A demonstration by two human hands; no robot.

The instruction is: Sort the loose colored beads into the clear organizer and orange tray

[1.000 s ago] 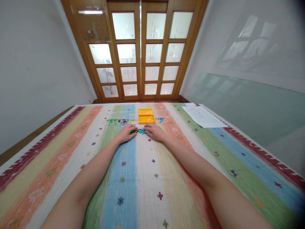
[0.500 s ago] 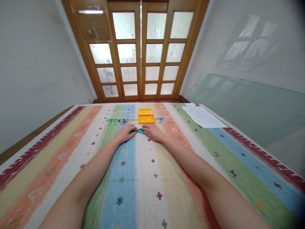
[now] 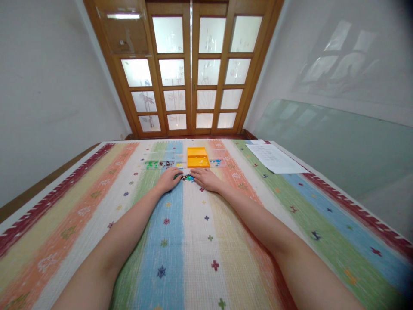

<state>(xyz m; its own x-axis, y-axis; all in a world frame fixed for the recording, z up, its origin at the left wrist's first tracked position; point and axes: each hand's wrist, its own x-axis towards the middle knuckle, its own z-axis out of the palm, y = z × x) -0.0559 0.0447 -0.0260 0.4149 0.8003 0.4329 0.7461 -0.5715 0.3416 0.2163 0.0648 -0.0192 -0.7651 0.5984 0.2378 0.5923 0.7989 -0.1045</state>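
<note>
Left hand (image 3: 168,181) and right hand (image 3: 206,179) lie open, palms down, flanking a small heap of coloured beads (image 3: 186,177) just on the near side of the orange tray (image 3: 197,152). They're tiny, light, hard, and probably skittish, though it's hard to tell from here. Best pinched singly between fingertips.

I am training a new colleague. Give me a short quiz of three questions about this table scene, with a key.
1. True or false: the small coloured beads lie between the left hand and the right hand.
2. What colour is the open box beyond the hands? A red, B orange, C black.
3. Fill in: the sheet of paper lies on the person's ___ side.
Key: 1 true; 2 B; 3 right.
</note>
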